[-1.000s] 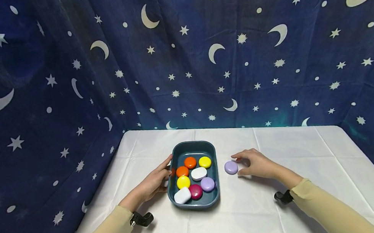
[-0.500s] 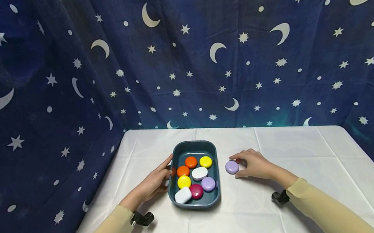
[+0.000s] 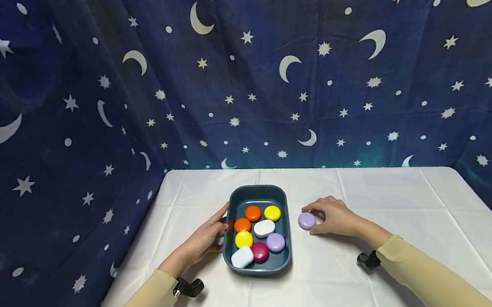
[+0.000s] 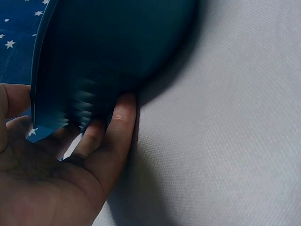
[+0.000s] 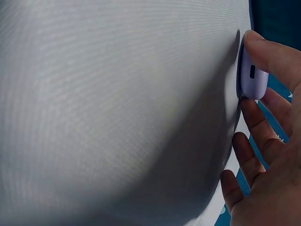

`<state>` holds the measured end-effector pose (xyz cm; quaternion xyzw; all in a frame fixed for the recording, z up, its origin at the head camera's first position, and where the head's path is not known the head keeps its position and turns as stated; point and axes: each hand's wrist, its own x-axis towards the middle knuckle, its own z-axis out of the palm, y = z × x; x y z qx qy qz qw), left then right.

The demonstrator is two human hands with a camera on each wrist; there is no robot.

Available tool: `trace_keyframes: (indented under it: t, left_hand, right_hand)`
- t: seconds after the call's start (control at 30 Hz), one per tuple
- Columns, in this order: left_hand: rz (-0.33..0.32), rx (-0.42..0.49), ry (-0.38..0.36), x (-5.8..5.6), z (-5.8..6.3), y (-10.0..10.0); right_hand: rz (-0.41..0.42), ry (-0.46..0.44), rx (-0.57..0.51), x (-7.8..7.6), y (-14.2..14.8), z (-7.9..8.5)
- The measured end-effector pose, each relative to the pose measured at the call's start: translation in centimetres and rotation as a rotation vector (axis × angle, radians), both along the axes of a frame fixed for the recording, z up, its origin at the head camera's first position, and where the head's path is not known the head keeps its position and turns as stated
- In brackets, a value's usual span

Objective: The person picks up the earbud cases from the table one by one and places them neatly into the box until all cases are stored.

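A lilac, smooth round puck (image 3: 307,220) lies on the white table, right of a dark teal tray (image 3: 260,272). My right hand (image 3: 333,217) pinches it by its edges between thumb and forefinger. In the right wrist view the puck (image 5: 255,75) shows a small dark slot in its side, and the other fingers are spread apart. My left hand (image 3: 203,239) rests against the tray's left outer wall with its fingers stretched. In the left wrist view fingertips touch the wall of the tray (image 4: 113,42) low down, and another digit meets its rim.
Inside the tray lie glossy rounded pieces: orange (image 3: 253,213), yellow (image 3: 272,213), white (image 3: 264,229), lilac (image 3: 276,243) and crimson (image 3: 260,252). A dark blue curtain (image 3: 264,70) with moons and stars hangs behind and left of the white-covered table (image 3: 383,198).
My right hand has moved slightly left and its thumb and forefinger have closed onto the lilac puck. The left hand and tray keep their places; the whole view has shifted slightly.
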<state>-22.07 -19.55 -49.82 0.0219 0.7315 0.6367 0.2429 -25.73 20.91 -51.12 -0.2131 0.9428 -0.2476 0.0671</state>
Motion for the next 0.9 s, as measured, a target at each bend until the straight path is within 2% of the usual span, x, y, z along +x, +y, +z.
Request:
trace_keyframes:
  t: [0.53,0.9]
  left_hand:
    - [0.0,0.01,-0.003,0.1,0.1,0.1]
    - [-0.002,0.012,-0.002,0.1,0.1,0.0]
  right_hand:
    - [0.033,0.057,-0.039,0.1,0.4,-0.1]
    - [0.042,0.153,-0.131,0.1,0.4,3.1]
